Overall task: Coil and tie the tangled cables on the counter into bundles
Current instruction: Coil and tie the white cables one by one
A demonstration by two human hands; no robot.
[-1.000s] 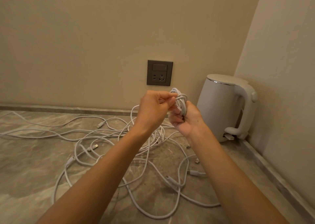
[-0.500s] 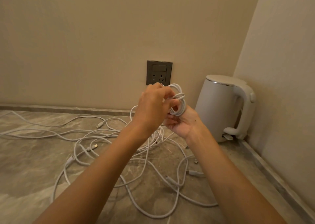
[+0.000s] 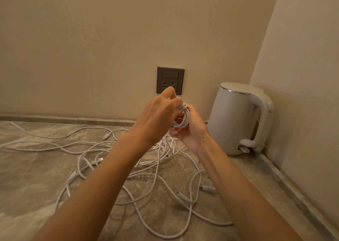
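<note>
A small coil of white cable (image 3: 183, 119) is held up above the counter, in front of the wall socket. My right hand (image 3: 190, 130) grips the coil from below and behind, fingers curled round its loops. My left hand (image 3: 157, 116) covers the coil's left side and pinches the cable at its top near the socket; its fingertips hide that part. Below both hands a tangle of white cables (image 3: 146, 167) with several plugs sprawls over the grey marble counter (image 3: 27, 176).
A white electric kettle (image 3: 238, 118) stands in the right corner against the side wall. A dark wall socket (image 3: 170, 80) sits on the back wall just behind my hands. Cable strands run off to the far left along the counter.
Both hands have stayed raised with the coil. My left hand has moved up and over the coil's top, working the cable around it; the coil sits lower in my right palm.
</note>
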